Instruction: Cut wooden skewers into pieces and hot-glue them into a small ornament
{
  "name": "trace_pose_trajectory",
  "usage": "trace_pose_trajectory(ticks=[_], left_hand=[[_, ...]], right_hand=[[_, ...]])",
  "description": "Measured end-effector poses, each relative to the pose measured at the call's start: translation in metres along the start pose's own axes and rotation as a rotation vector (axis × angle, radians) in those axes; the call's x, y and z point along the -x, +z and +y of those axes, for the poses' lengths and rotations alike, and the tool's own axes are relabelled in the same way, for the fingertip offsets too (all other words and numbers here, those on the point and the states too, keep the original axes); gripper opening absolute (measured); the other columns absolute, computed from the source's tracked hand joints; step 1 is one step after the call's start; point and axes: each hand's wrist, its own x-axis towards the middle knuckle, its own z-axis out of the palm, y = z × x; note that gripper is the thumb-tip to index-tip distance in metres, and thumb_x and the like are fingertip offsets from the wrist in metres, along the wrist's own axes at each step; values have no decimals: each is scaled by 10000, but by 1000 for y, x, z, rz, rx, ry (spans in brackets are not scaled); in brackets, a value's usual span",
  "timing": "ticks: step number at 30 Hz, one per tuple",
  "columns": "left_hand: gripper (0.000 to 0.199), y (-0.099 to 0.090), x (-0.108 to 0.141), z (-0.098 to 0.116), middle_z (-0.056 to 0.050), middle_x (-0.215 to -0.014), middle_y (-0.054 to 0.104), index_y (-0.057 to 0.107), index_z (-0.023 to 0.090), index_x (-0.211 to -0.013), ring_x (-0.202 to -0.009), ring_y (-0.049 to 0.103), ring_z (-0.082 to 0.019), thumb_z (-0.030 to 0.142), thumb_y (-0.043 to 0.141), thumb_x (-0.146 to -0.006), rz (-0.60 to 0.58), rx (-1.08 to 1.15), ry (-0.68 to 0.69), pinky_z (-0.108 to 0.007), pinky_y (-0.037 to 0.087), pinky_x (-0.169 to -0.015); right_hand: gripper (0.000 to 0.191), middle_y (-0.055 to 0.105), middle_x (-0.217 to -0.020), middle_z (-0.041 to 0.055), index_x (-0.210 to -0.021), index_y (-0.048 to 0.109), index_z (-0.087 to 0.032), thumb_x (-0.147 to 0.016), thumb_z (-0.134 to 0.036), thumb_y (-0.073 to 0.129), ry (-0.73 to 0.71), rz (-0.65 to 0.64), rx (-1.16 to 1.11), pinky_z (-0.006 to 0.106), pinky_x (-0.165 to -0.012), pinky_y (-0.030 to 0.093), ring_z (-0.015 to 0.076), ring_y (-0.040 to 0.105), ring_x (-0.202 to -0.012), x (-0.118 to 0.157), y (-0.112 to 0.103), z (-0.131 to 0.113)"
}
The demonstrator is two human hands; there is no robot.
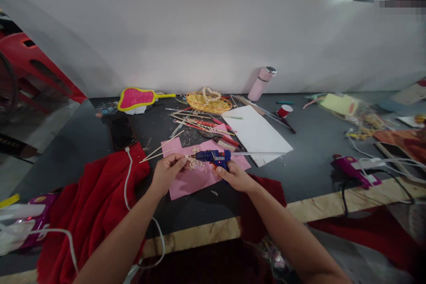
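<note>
My right hand grips a blue hot glue gun by its handle, with a long clear glue stick sticking out of its back. The gun's nozzle points left, toward my left hand, whose fingers are pinched together close to the tip. What those fingers hold is too small to make out. Under both hands lies pink paper, bearing a heap of small pale pieces. Thin wooden sticks rest beside my left hand.
A yellow woven basket, a pink bottle and a pink-and-yellow paddle shape stand along the wall. White board lies right of centre. Red cloth, a phone and a white cable are left; a purple power strip is right.
</note>
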Motion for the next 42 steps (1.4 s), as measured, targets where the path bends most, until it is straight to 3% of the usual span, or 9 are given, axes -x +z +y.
trace_pose_trajectory(ticks=[7, 12, 19, 22, 26, 29, 35, 38, 42], left_hand=[[221, 0, 0, 0, -25, -686, 665, 655, 144, -782, -610, 596, -123, 352, 657, -710, -11, -7, 25, -246, 494, -631], [228, 0, 0, 0, -28, -684, 652, 654, 144, -797, -614, 588, -128, 353, 661, -706, -31, 23, 35, -261, 502, -637], [257, -2, 1, -1, -41, -689, 648, 652, 138, -796, -619, 587, -138, 373, 667, -693, -38, 20, 41, -268, 507, -637], [260, -3, -1, -1, -40, -685, 644, 653, 137, -795, -622, 586, -138, 375, 667, -692, -15, 34, 51, -267, 509, -637], [277, -3, -1, 0, -42, -683, 645, 657, 133, -800, -627, 588, -145, 383, 673, -681, 17, 49, 46, -280, 514, -645], [273, -3, 0, -1, -47, -702, 651, 652, 133, -802, -623, 588, -141, 378, 674, -682, -4, 57, 45, -277, 511, -642], [269, -2, 0, 0, -42, -699, 654, 651, 132, -801, -631, 592, -138, 376, 669, -691, 6, 47, 51, -273, 502, -656], [286, -2, 0, 1, -32, -693, 662, 658, 139, -798, -627, 600, -138, 392, 685, -667, 41, 29, 30, -271, 502, -651], [260, 0, 1, 2, -26, -681, 663, 657, 141, -785, -619, 598, -131, 381, 669, -686, 16, 28, 29, -269, 505, -659]], right_hand=[[473, 545, -725, 25, -952, 562, -157, -860, -579, 368, 28, 207, -258, 243, -587, 410, 111, 492, -605, -1, -4, -5], [572, 568, -651, 30, -817, 553, -153, -835, -662, 293, 124, 528, -320, 235, -559, 439, 115, 528, -563, 1, -53, -9], [652, 606, -699, 67, -845, 542, -139, -849, -668, 161, 489, 651, 144, 220, -525, 447, 103, 536, -526, 6, -136, 4], [665, 626, -678, 113, -814, 573, -102, -862, -642, 188, 704, 656, 437, 250, -552, 449, 142, 579, -570, 12, -156, 8], [513, 632, -717, 176, -726, 607, -80, -841, -544, 420, 774, 700, 644, 317, -653, 427, 239, 609, -740, 21, -167, -3], [326, 646, -887, 135, -850, 629, -142, -805, -450, 531, 688, 718, 806, 315, -738, 396, 249, 581, -892, 20, -146, -21], [156, 652, -908, 41, -944, 626, -207, -839, -245, 516, -10, 198, 855, 244, -704, 394, 151, 582, -779, -12, -37, -41], [142, 644, -898, 50, -913, 634, -190, -837, -188, 515, -69, 68, 863, 250, -739, 391, 160, 574, -841, -30, 2, -33], [175, 631, -888, 44, -925, 625, -186, -820, -119, 502, -14, 2, 895, 236, -722, 391, 152, 577, -819, -40, 15, -17]])
